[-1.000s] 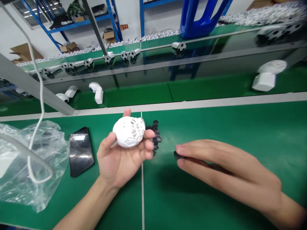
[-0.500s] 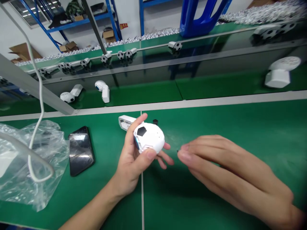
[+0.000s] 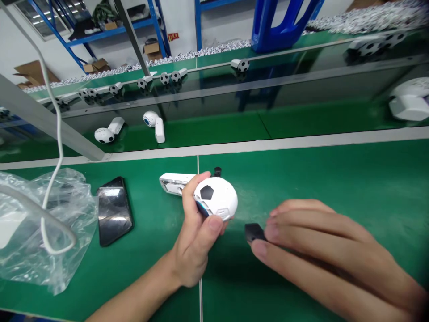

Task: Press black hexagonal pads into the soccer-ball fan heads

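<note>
My left hand [image 3: 197,241] grips a white football-patterned device [image 3: 221,199], thumb on its lower side and fingers around the back. The round head has one black pentagon on the side turned to me and a dark, blue-edged part at its left. A white rectangular arm [image 3: 176,182] with a hollow face sticks out to the left. To the right, apart from the device, my right hand [image 3: 311,241] pinches a small black angular cap [image 3: 254,232] between thumb and fingers. Another small black piece [image 3: 217,171] lies on the green table just behind the device.
A black phone [image 3: 115,211] and a clear plastic bag [image 3: 50,228] lie at left, with a white cable [image 3: 55,174] hanging over the bag. Beyond the table edge, white devices [image 3: 159,127] sit on a green conveyor [image 3: 217,125]. A blue stool [image 3: 279,27] stands farther back.
My left hand and the device have shifted right and slightly down. My right hand has lowered, turning the black cap into view. Near-lane devices have moved right; those on the far ledge moved left.
</note>
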Motion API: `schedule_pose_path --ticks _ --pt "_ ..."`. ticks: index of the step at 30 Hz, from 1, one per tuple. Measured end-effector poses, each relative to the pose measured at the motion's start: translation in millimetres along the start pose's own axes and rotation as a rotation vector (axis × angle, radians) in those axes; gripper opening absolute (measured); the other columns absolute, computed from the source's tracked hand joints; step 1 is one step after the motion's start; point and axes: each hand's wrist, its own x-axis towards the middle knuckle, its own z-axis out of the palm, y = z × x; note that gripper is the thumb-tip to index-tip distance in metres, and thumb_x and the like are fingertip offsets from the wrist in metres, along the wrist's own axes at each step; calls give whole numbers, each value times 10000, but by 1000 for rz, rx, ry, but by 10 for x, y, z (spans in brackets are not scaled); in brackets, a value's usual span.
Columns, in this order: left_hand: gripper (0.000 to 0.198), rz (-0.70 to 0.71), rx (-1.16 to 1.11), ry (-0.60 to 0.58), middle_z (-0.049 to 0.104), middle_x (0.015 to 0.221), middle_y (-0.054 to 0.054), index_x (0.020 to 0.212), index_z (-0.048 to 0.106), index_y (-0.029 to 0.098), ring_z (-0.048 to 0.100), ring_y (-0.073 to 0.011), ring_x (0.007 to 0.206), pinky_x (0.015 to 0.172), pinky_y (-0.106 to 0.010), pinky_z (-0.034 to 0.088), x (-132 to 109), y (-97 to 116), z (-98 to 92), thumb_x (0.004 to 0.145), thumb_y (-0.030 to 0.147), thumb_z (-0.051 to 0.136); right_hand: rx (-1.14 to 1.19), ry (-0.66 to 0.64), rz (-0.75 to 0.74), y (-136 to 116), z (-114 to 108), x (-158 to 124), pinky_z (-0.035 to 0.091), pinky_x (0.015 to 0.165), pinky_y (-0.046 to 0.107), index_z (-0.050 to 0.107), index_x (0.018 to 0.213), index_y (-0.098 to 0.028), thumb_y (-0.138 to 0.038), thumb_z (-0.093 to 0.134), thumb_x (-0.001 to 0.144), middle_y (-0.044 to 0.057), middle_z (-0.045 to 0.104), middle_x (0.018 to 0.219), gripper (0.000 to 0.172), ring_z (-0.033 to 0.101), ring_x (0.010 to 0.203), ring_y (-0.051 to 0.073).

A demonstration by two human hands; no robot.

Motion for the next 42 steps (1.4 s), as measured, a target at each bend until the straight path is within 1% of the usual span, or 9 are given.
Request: schedule_pose_path --ticks 3,8,15,19,21,25,37,40,42 --pt "646 50 92 6 691 1233 -74 1631 362 343 663 -278 1053 1004 -440 540 -20 -22 -18 1071 503 645 -13 -46 -136 45 78 100 715 860 371 786 1316 -372 -53 802 935 0 866 1015 497 839 877 227" --pt "545 150 187 -46 697 1246 -28 1639 388 397 659 -240 1091 1077 -398 481 -39 -71 -26 1129 401 578 172 80 77 96 284 164 610 640 268 790 1083 -312 -66 837 917 -37 813 889 300 762 754 143" --pt "535 206 292 -99 655 1391 -55 1651 375 383 652 -259 1187 1120 -416 468 -32 -48 -41 1144 372 545 378 87 307 98 352 127 611 701 195 771 1001 -299 -159 874 910 -51 737 843 196 702 729 102" --pt "514 296 385 -55 540 1564 -62 1618 453 371 569 -293 1359 1193 -427 431 5 -49 -36 1123 394 587 575 21 483 133 354 156 652 944 186 752 1277 -396 -238 938 876 -29 754 1264 470 755 1102 134" --pt "528 311 382 -78 541 1538 -59 1623 432 372 563 -286 1333 1166 -426 454 18 -61 -24 1120 419 586 712 -64 582 156 356 156 629 1067 213 716 1410 -446 -272 948 884 -32 709 1493 600 727 1305 164" --pt "528 263 331 -142 587 1386 -48 1618 390 372 578 -258 1195 1058 -411 506 22 -72 -5 1127 472 558 858 -146 687 186 351 135 599 1146 244 711 1468 -477 -272 941 907 -40 694 1576 640 699 1410 195" --pt "550 218 289 -156 529 1429 -52 1632 386 422 570 -266 1197 1068 -452 516 -31 -97 21 1121 556 538 837 -84 701 155 388 161 643 1083 256 789 1373 -470 -219 997 816 -58 800 1422 645 763 1325 213" --pt "709 299 262 -174 533 1285 -43 1642 356 409 582 -244 1087 1030 -447 545 -47 -99 76 1044 652 649 734 -64 614 93 392 124 628 1057 195 773 1378 -522 -176 959 848 -114 812 1385 660 782 1270 161" --pt "735 317 258 -125 517 1290 -38 1616 389 410 595 -223 1062 998 -415 571 -58 -112 107 1004 554 769 678 -49 551 57 398 93 616 1061 181 750 1399 -552 -144 926 873 -142 809 1382 689 787 1250 140"
